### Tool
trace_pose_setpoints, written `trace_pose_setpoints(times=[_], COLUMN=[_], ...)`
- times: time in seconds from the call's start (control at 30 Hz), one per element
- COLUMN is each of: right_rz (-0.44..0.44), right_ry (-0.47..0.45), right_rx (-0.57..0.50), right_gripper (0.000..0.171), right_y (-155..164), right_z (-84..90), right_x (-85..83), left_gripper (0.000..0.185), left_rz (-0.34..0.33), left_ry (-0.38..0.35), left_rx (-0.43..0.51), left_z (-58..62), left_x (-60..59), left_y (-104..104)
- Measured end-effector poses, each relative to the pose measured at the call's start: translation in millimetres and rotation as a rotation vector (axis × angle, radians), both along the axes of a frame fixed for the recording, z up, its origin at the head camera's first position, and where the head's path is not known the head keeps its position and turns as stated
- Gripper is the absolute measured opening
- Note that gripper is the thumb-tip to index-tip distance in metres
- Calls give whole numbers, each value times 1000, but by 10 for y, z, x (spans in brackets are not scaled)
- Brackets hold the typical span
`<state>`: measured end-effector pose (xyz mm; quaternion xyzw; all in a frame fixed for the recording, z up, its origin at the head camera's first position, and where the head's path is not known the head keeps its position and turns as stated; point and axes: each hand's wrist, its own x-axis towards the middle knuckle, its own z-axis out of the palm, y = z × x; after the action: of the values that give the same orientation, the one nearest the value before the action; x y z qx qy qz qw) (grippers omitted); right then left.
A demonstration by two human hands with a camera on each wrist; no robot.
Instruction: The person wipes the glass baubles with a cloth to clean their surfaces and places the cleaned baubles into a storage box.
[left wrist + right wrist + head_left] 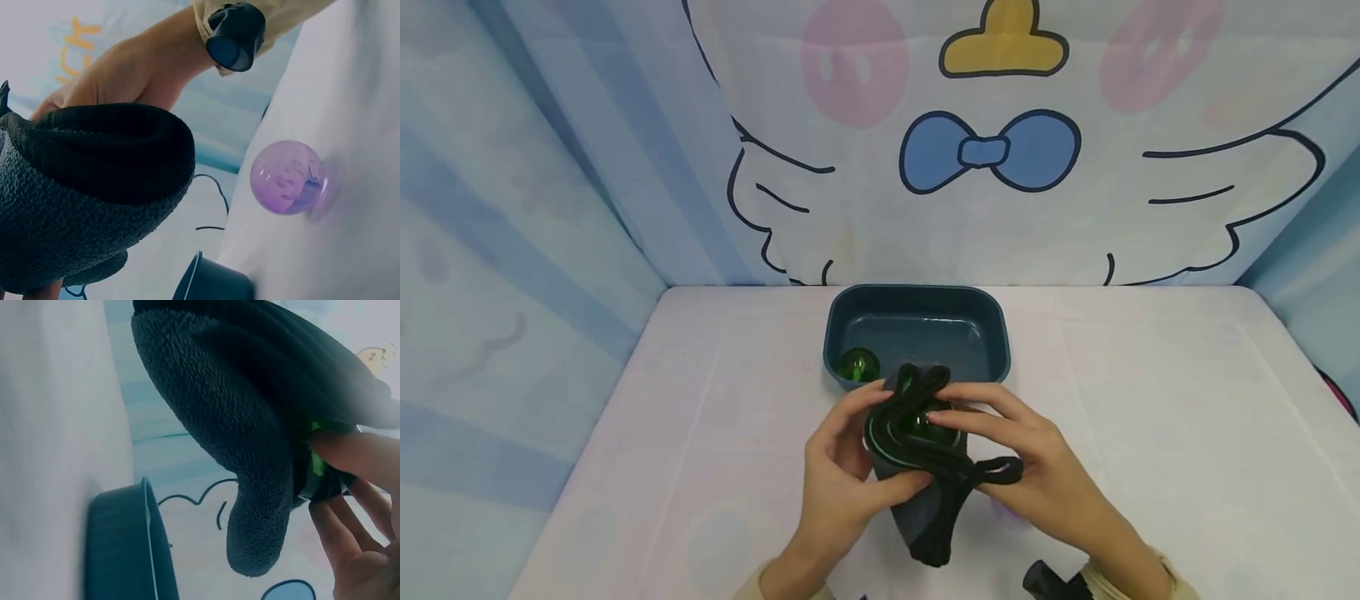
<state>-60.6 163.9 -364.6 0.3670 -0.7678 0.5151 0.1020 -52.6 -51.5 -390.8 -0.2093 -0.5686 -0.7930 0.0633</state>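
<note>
Ball [858,365] in basin [917,333], front left, cloth [931,525] before basin

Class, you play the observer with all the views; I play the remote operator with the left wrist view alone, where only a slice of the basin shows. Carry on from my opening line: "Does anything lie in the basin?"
Observer: Yes, a green ball lies in the basin, in its near left corner as the head view shows it.
Operator: I see the cloth's outside. What is in its folds?
Observer: Another green, glassy thing; the cloth hides its full shape.
Operator: Does anyone touch that one?
Observer: Yes, the right hand has fingers on it.
</note>
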Motion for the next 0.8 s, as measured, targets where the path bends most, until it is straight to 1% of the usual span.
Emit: trace_pose_setpoints(times=[0.1, 0.2, 0.27, 0.33, 0.43, 0.5, 0.57, 0.63, 0.7, 0.73, 0.8], right_rz=[-28, -59, -61, -50, -31, -35, -52, -68, -84, -96, -113], right_ry=[21, -9, -50, -123, -198, -237, -247, -236, -191, -153, -52], right_rx=[11, 3, -26, -76, -147, -172, -168, -150, -128, -112, -79], right_gripper=[72, 72, 69, 63, 54, 49, 48, 50, 51, 51, 46], right_y=[-5, -17, -30, -47, -66, -73, -77, -82, -81, -78, -68], right_z=[-13, -27, -39, -51, -62, -63, -59, -54, -48, -42, -28], right_x=[0, 7, 5, 3, -1, 2, 6, 6, 3, 2, 0], left_gripper=[63, 62, 62, 62, 62, 62, 63, 63, 63, 63, 63], left_rz=[16, 28, 32, 38, 40, 39, 32, 25, 23, 25, 33], left_ry=[21, 26, 20, 11, 12, 15, 14, 7, 0, -2, -6], left_rx=[-20, -35, -36, -34, -29, -26, -20, -12, -7, -8, -13], left_z=[3, 13, 19, 24, 27, 26, 23, 19, 16, 15, 11], left_x=[6, 18, 25, 33, 37, 37, 33, 27, 20, 16, 9], left_y=[6, 4, 2, -1, -3, -4, -6, -7, -8, -7, -5])
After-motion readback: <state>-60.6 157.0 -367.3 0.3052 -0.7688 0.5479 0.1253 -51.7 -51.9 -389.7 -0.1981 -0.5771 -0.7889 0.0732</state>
